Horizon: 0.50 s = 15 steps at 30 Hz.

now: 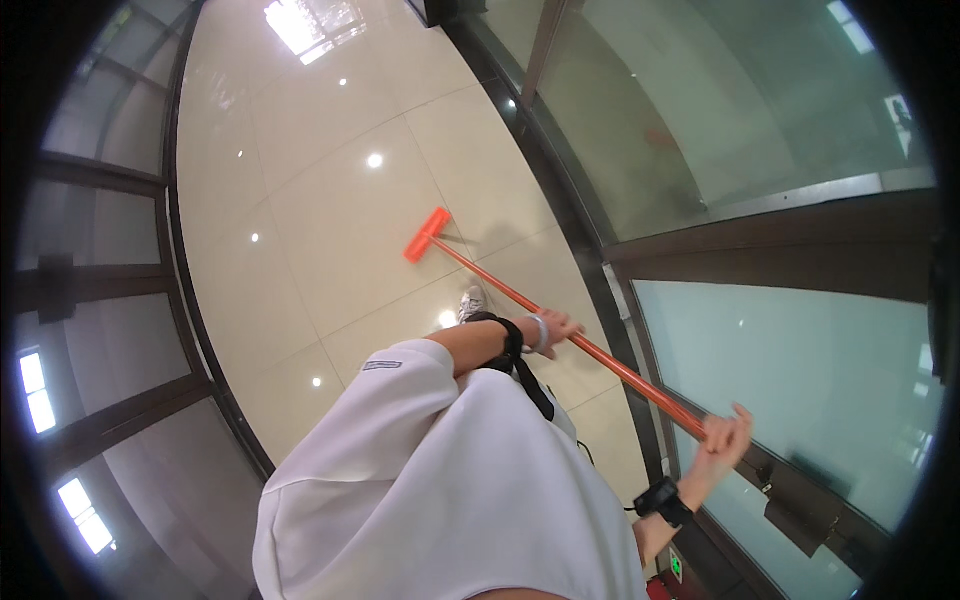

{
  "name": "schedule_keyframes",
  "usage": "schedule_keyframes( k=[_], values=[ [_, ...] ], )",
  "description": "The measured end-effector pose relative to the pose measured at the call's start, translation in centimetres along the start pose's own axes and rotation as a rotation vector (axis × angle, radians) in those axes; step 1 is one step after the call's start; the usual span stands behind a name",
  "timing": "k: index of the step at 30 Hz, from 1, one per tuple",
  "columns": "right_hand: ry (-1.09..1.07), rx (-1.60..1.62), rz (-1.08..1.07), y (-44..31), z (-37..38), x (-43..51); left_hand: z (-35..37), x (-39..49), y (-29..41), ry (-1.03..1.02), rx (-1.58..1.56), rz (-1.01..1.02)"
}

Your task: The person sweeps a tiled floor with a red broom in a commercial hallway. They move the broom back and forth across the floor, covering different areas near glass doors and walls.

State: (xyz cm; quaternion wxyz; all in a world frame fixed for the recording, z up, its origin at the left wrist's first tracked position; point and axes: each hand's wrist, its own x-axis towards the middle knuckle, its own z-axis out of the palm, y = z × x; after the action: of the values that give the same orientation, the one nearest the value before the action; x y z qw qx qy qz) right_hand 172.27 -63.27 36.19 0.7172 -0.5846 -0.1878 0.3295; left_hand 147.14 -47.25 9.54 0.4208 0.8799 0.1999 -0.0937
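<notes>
A long-handled broom (506,289) slants across the view, with an orange-red handle and a bright orange-red head (427,235). That head rests on, or just over, the glossy cream tiles; the exact contact cannot be made out. My left hand (556,331) reaches across my body and grips the handle around its middle. A pale bracelet and a black strap circle that wrist. Near the handle's upper end, at the right, my right hand (724,437) is wrapped around it with the index finger partly extended. A black device (664,502) is strapped to the right wrist.
Cream floor tiles (360,210) run between two glazed walls. Dark-framed glass panels (127,337) stand on the left. On the right, a frosted glass panel (787,352) lies close to my right hand. One shoe (472,301) shows below the handle. A green sign (676,565) sits low right.
</notes>
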Motion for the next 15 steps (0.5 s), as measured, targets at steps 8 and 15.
schedule_keyframes(
  k=[8, 15],
  values=[
    [-0.069, 0.004, -0.042, 1.0, 4.4, 5.6, -0.6, 1.0, -2.9, 0.142, -0.105, -0.032],
    [-0.538, -0.048, 0.291, 11.8, 16.9, 5.7, -1.5, -11.3, -15.6, 0.314, -0.100, -0.511]
  ],
)
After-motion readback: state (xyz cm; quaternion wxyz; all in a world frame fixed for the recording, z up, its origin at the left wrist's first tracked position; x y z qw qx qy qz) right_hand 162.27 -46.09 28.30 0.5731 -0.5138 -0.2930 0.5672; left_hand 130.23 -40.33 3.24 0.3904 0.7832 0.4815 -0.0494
